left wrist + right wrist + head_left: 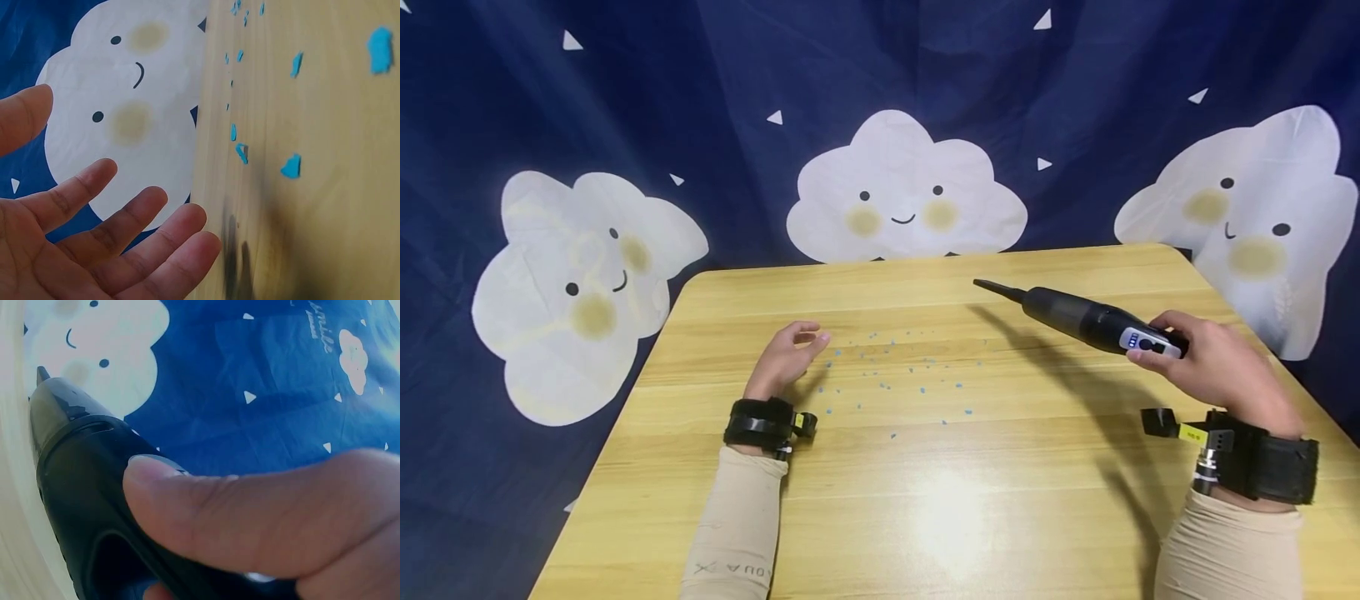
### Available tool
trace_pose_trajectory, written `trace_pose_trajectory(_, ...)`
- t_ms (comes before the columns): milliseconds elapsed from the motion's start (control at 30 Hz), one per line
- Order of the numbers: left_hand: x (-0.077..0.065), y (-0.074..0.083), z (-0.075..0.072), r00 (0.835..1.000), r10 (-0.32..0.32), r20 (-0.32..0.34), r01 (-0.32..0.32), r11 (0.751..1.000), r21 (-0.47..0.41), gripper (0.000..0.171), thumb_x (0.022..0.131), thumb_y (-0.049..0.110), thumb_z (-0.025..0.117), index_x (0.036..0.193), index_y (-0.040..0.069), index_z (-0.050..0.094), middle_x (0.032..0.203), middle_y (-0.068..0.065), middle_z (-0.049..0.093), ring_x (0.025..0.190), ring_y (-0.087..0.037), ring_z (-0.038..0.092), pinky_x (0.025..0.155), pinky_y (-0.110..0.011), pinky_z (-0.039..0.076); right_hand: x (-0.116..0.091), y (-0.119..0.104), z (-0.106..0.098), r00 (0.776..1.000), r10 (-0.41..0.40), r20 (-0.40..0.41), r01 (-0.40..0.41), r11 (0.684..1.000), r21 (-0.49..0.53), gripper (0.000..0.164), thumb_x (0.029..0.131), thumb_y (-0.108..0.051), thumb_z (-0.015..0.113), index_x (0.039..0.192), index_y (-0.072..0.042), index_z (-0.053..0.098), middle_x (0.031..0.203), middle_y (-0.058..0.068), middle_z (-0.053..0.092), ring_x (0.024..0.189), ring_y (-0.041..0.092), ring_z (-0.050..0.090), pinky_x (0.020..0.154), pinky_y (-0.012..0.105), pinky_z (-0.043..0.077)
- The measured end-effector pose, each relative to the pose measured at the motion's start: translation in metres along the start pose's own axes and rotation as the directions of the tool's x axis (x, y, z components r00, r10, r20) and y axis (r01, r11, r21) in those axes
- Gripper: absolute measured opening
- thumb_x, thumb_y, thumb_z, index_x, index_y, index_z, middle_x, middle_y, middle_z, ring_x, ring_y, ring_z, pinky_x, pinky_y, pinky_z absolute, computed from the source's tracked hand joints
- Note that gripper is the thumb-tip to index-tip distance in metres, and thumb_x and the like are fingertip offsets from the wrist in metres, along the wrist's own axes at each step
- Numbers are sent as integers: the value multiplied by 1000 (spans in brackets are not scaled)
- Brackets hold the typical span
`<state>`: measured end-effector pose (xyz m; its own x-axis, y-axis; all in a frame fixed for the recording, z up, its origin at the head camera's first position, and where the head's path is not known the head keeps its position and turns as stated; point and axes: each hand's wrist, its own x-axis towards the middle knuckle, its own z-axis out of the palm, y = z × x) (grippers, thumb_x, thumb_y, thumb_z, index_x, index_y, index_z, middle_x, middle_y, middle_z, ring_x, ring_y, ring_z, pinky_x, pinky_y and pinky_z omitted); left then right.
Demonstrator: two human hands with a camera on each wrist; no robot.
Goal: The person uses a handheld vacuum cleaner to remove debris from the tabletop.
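My right hand [1213, 358] grips the handle of a black handheld vacuum cleaner [1067, 315] above the right side of the table. Its narrow nozzle points left and away from me, and its shadow falls on the wood. In the right wrist view the thumb [187, 506] lies along the top of the vacuum body [81, 456]. Small blue paper scraps [922, 390] are scattered over the middle of the tabletop. Just left of them my left hand [786, 354] hovers, holding nothing; its fingers [137, 212] are spread and relaxed in the left wrist view.
The light wooden table [850, 517] has rounded far corners. Behind it hangs a dark blue curtain [737, 67] with white clouds and triangles. A black strap with a small camera [760, 425] sits on each wrist.
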<state>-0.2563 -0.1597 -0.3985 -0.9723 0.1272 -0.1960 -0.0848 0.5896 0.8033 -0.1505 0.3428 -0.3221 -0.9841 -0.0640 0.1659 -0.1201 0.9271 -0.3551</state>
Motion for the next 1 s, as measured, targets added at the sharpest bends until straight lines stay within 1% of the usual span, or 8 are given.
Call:
trace_pose_trajectory(133,-3,-1,-2,1000,-4,-8,4,1000,-1,62,93,54,51,139,13,42,143,-17,44,127,-38,41,99,-55,42,0,-1,-4,1000,14,-26,-13,1000,0,40,77,-44,75,96,-10,64,63,5,54,56,21,45,48,33,33)
trace_pose_trajectory(267,-3,-2,-3,1000,3,-9,-3,1000,-12,63,93,54,51,139,13,42,143,-17,43,127,-38,41,99,-55,42,-2,-2,-10,1000,23,-2,-23,1000,13,40,77,-43,76,94,-8,66,62,4,53,56,20,45,48,33,34)
trace_pose_trajectory(433,-2,-2,-4,1000,-1,-13,1,1000,-8,61,93,52,51,139,13,42,142,-16,44,126,-37,43,99,-55,43,-8,2,-16,1000,15,17,-15,1000,-11,43,77,-42,76,95,-5,66,61,3,53,55,19,45,48,32,34)
trace_pose_trajectory(700,0,-4,-6,1000,-10,-20,9,999,-53,57,95,46,53,139,11,41,141,-17,45,123,-36,46,98,-52,45,-14,13,-18,999,18,41,-18,1000,-18,43,75,-43,77,94,-6,67,68,5,58,60,19,47,50,32,36)
trace_pose_trajectory(867,1,-4,-4,1000,-7,-16,6,999,-32,57,95,47,52,139,12,41,143,-18,43,125,-37,43,102,-57,39,-17,17,-18,998,-1,63,3,999,-34,36,76,-37,77,91,-6,65,65,2,57,55,17,44,48,31,34)
trace_pose_trajectory(1000,2,-4,-5,1000,-14,-19,14,1000,-11,58,94,49,52,140,14,42,143,-18,42,127,-38,41,103,-60,36,-17,19,-17,998,-8,69,11,999,-45,34,76,-36,77,90,-7,64,64,1,56,54,16,43,48,31,34)
